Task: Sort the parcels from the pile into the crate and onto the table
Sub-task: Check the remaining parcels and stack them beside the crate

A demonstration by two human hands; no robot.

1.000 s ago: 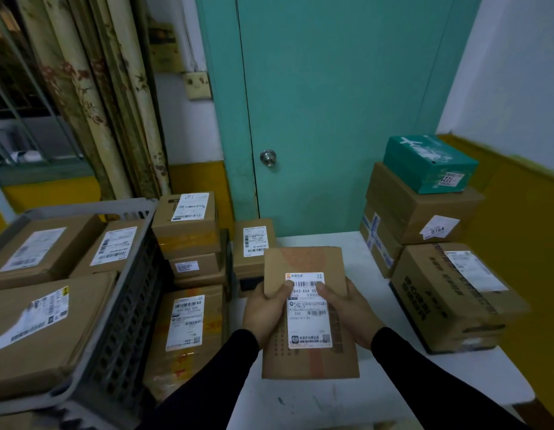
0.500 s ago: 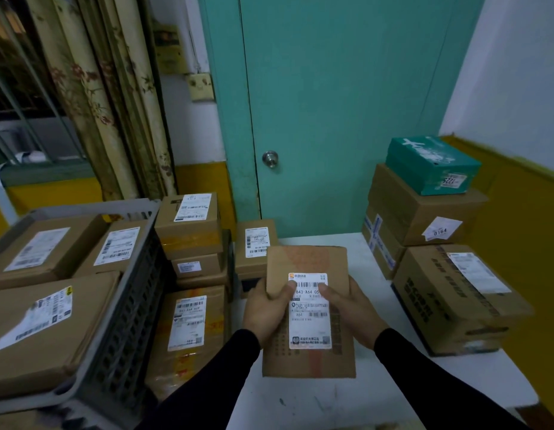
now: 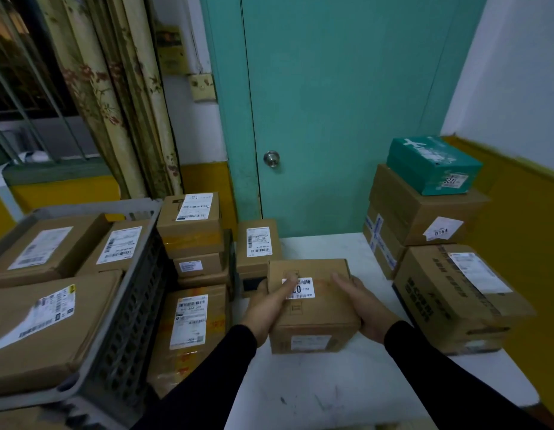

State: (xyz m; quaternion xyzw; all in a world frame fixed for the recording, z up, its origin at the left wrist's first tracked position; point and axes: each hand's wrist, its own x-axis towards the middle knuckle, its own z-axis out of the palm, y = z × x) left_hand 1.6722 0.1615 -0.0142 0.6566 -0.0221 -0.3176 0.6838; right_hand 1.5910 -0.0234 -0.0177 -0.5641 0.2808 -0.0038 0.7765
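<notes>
Two hands grip a brown cardboard parcel [image 3: 313, 308] at centre frame, above the near part of a white table [image 3: 325, 395]: the left hand [image 3: 266, 308] clasps its left side with the thumb laid across the small white barcode label [image 3: 299, 288] on top, and the right hand [image 3: 367, 308] cups its right side, fingers reaching over the upper edge. Both arms wear black sleeves [image 3: 455, 380].

At lower left, a grey slatted plastic crate [image 3: 126, 324] holds three labelled cartons. Between the crate and the table, at centre left, the pile of parcels [image 3: 195, 265] stands stacked, with a large taped carton [image 3: 192, 333] at its near end and a small labelled box [image 3: 258, 246] just beyond the held parcel.

On the right side of the table, a stack of brown cartons [image 3: 424, 218] rises beside a yellow and white wall, topped by a teal box [image 3: 434, 164] with a numbered sticker; a larger carton with dark printed lettering [image 3: 449, 296] sits in front of it.

A teal door [image 3: 347, 103] with a round metal knob [image 3: 271, 157] fills the upper centre. A floral curtain [image 3: 114, 97] hangs at upper left beside a barred window [image 3: 24, 88].
</notes>
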